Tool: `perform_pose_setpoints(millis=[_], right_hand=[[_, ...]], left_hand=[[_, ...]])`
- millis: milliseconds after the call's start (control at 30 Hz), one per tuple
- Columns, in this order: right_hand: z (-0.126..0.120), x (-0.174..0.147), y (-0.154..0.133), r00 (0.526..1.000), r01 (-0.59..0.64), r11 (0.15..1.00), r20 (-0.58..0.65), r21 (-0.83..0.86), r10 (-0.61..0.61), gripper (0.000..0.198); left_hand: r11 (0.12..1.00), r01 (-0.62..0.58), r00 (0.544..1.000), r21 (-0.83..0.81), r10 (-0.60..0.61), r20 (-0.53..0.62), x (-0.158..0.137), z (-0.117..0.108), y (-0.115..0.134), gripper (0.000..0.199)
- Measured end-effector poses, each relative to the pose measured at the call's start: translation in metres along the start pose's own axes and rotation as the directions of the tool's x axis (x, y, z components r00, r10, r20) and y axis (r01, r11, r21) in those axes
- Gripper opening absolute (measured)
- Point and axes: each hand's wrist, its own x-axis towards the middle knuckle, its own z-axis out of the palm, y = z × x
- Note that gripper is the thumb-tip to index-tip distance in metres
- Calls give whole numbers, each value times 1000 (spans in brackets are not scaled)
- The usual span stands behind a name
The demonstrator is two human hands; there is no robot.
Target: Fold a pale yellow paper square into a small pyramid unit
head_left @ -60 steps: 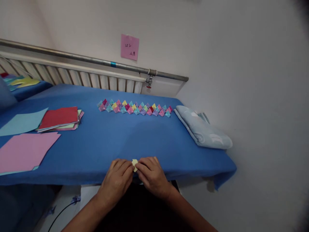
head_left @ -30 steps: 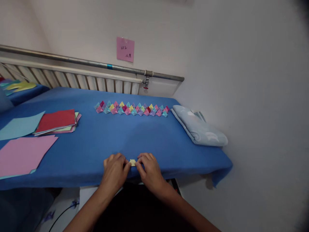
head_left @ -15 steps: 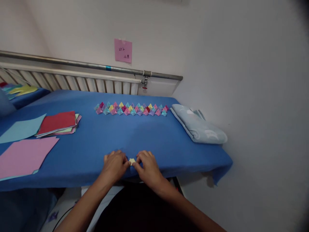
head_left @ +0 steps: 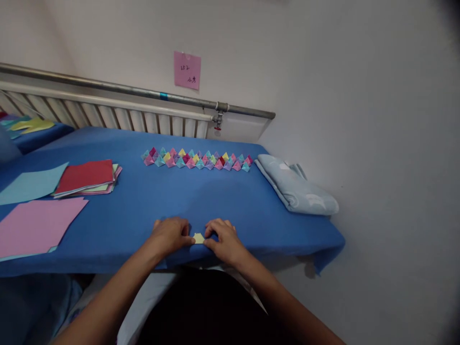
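Note:
A small folded piece of pale yellow paper [head_left: 198, 238] lies near the front edge of the blue-covered table [head_left: 143, 201]. My left hand [head_left: 171, 235] has its thumb on the paper's left corner, with the fingers curled behind. On the opposite corner rests the thumb of my right hand [head_left: 223, 239], its fingers bent above the cloth. Farther back stand rows of small folded paper pieces [head_left: 197, 159] in pink, blue, yellow, purple and red.
Pink sheets [head_left: 39, 225], a light blue sheet [head_left: 34, 183] and a red-topped paper stack [head_left: 86, 175] lie at the left. A folded pale blue blanket [head_left: 296, 184] sits at the right. Behind the table are a radiator [head_left: 136, 120] and a pipe [head_left: 118, 89].
My thumbs have drawn slightly apart toward the corners, so more of the yellow paper shows. The camera view has shifted a little.

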Motion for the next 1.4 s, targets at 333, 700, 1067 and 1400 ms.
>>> perform_pose_setpoints(millis=[333, 700, 1067, 1400], right_hand=[[-14, 15, -1, 991, 43, 997, 128, -68, -34, 17], [-11, 23, -7, 983, 75, 991, 175, -114, -54, 17], [5, 1, -1, 987, 162, 986, -15, -25, -162, 19], [6, 51, 14, 970, 178, 968, -197, 180, -142, 18]], left_hand=[[998, -56, 995, 43, 52, 86, 11, -10, -4, 18], [998, -47, 994, 50, 42, 101, 3, -14, 0, 21], [937, -243, 968, -252, 218, -123, 3, 16, -7, 13], [764, -380, 920, -522, 253, -299, 69, -3, -15, 12]])
